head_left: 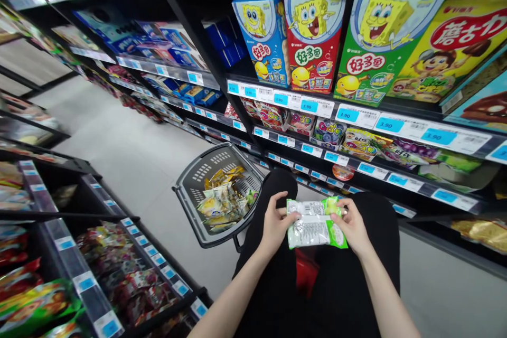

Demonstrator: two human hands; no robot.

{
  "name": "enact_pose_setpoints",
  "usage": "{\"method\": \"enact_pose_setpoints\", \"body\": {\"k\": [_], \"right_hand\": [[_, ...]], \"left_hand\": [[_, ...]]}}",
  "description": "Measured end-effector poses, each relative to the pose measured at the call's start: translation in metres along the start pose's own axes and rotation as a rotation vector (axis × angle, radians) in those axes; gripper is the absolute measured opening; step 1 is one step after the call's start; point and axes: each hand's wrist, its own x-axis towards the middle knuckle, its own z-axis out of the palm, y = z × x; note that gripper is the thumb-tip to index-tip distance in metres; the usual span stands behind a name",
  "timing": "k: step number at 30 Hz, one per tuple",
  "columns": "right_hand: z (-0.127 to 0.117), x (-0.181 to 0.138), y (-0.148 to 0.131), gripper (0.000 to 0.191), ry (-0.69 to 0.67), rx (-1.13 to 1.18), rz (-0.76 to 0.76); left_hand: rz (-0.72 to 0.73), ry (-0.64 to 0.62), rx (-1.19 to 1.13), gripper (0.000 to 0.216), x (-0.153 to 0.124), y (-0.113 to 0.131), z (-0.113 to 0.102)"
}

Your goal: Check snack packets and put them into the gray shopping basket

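Observation:
A green and white candy bag (315, 226) is held level above my knees, its printed back turned up toward me. My left hand (277, 222) pinches its left edge, thumb on top. At the right edge my right hand (351, 222) grips it the same way, near a green fruit picture. To the left of my legs a grey shopping basket (189, 206) stands on the floor. Inside it lie several yellow and white snack packets (217, 200), with a greenish one at the right side.
Ahead is a shelf with blue (263, 42), red (312, 42) and green (386, 42) cartoon snack boxes above blue price tags. Candy bags (330, 132) fill the tier below. A low rack of wrapped sweets (138, 280) stands at left. Grey floor (130, 153) runs between the shelves.

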Motion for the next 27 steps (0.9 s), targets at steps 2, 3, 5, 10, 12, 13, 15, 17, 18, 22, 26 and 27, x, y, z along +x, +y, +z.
{"method": "enact_pose_setpoints", "body": {"k": [2,3,5,10,12,13,15,17,18,22,26,27], "right_hand": [[0.000,-0.001,0.000,0.041,0.005,0.027,0.006],[-0.001,-0.001,0.000,0.042,0.011,0.035,0.007],[-0.003,-0.001,-0.002,0.048,0.018,0.047,0.006],[-0.008,0.000,-0.008,0.074,0.105,-0.011,0.011],[-0.009,0.001,-0.009,0.056,0.173,-0.058,0.007],[-0.009,0.001,-0.009,0.046,0.196,-0.075,0.000],[-0.009,0.002,-0.010,0.033,0.221,-0.095,-0.016],[-0.009,0.003,-0.009,0.027,0.228,-0.117,-0.028],[-0.010,0.003,-0.009,0.027,0.228,-0.129,-0.034],[-0.013,0.003,-0.006,0.036,0.226,-0.161,-0.057],[-0.014,0.000,-0.005,0.031,0.209,-0.156,-0.064],[-0.013,-0.001,-0.006,0.028,0.202,-0.151,-0.063]], "left_hand": [[-0.134,-0.070,-0.142,0.067,0.002,0.002,0.001],[-0.186,-0.108,-0.180,0.061,0.002,0.002,0.001],[-0.231,-0.152,-0.177,0.045,0.004,0.001,0.002],[-0.192,-0.075,-0.111,0.033,0.004,0.000,0.004],[-0.145,-0.042,-0.067,0.032,0.001,0.003,0.005],[-0.121,-0.032,-0.038,0.032,-0.001,0.006,0.005],[-0.079,-0.023,0.030,0.033,-0.004,0.012,0.003],[-0.032,-0.018,0.104,0.034,-0.008,0.020,0.000],[-0.008,-0.012,0.133,0.034,-0.009,0.024,-0.002],[0.192,0.033,0.383,0.035,-0.015,0.036,-0.007],[0.224,-0.037,0.569,0.037,-0.018,0.037,-0.009],[0.186,-0.054,0.548,0.033,-0.018,0.036,-0.009]]}}
